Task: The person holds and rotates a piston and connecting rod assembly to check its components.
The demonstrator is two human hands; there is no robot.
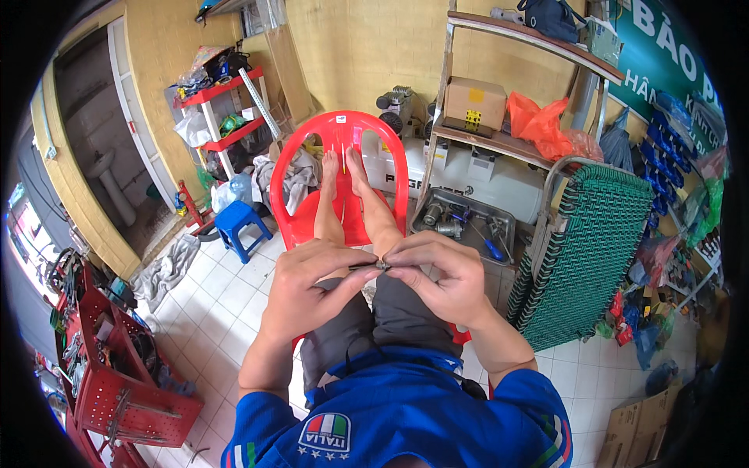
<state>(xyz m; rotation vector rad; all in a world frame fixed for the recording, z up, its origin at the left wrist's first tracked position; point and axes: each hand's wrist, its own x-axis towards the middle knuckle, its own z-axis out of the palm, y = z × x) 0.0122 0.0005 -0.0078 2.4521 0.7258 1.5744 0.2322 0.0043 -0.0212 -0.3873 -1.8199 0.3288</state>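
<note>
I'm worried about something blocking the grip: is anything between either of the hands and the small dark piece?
Nothing visible is: the left hand and right hand pinch the small dark piece directly from either side.

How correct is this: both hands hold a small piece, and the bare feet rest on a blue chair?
Wrong colour: the head view shows a red chair. The left hand and right hand hold a small piece; bare feet rest there.

Small piece [382, 265] I hold: dull, metal-looking
My shirt [421, 405]: smooth cloth
Chair [355, 226] under my feet: glossy, smooth plastic
Folded cot [597, 249]: rough plastic-like weave
Tray [468, 246]: dull metal
Shelf carton [476, 100]: matt cardboard
</note>
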